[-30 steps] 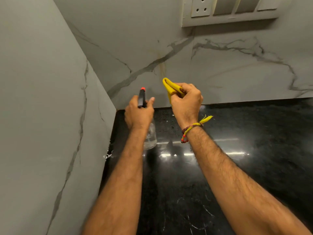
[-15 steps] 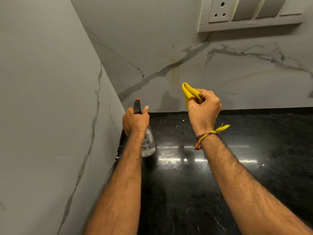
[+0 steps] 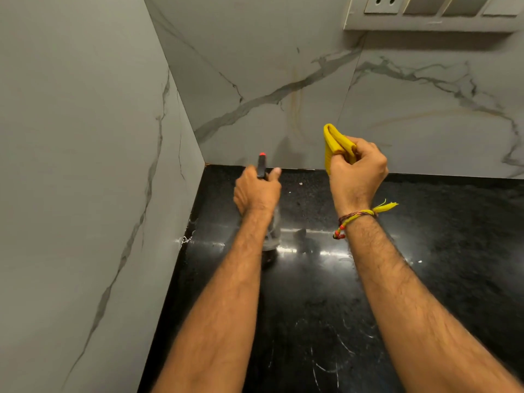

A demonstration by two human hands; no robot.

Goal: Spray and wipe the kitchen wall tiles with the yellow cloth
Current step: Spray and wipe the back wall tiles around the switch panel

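Soft, light yellow cloth [image 3: 337,146] bunched tight in right hand [image 3: 357,177], fold above knuckles; likely slick spray bottle [image 3: 262,165] clasped at neck in left hand [image 3: 256,194].

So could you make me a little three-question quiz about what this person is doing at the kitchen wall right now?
1. True or false: the right hand holds a folded yellow cloth.
2. What does the left hand grip?
A. a sponge
B. a spray bottle
C. a brush
3. Fill in: the brownish streak runs down the marble-look wall tile just to the ____ of the cloth.

Key:
1. True
2. B, a clear bottle with a black head and red tip, held above the black countertop
3. left
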